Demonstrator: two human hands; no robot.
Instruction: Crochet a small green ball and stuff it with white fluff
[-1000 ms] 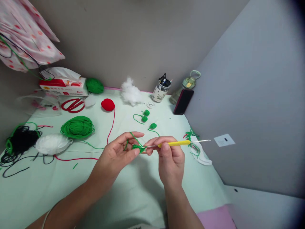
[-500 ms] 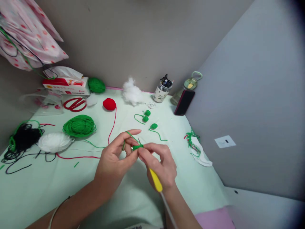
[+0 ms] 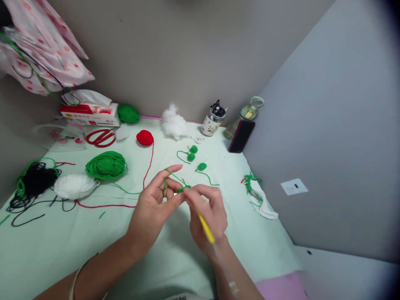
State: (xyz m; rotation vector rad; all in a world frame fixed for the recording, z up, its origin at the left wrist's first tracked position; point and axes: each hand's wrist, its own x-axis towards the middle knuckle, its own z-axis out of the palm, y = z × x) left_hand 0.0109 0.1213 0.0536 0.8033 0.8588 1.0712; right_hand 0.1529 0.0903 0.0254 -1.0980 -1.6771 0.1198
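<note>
My left hand (image 3: 156,204) pinches a small green crochet piece (image 3: 180,190) between thumb and fingers. A strand of green yarn (image 3: 175,176) runs taut from its raised index finger to the work. In my right hand (image 3: 209,212) is a crochet hook (image 3: 206,227) with a yellow handle; its thin tip pokes out by the green stitches. The fingertips of both hands meet at the piece and hide much of it. Just beyond lie small green crocheted balls (image 3: 202,166) with yarn tails.
Green (image 3: 106,165), white (image 3: 75,186) and red yarn balls (image 3: 145,138) lie left, near red scissors (image 3: 100,138) and a tissue box (image 3: 90,114). White stuffing (image 3: 174,123), a pen jar (image 3: 213,121), a phone (image 3: 241,136) and a bottle (image 3: 250,110) stand along the back.
My right hand has tilted and shifted slightly up and left, turning the hook with it. The hook's tip has moved at the green piece. My left hand keeps its hold.
</note>
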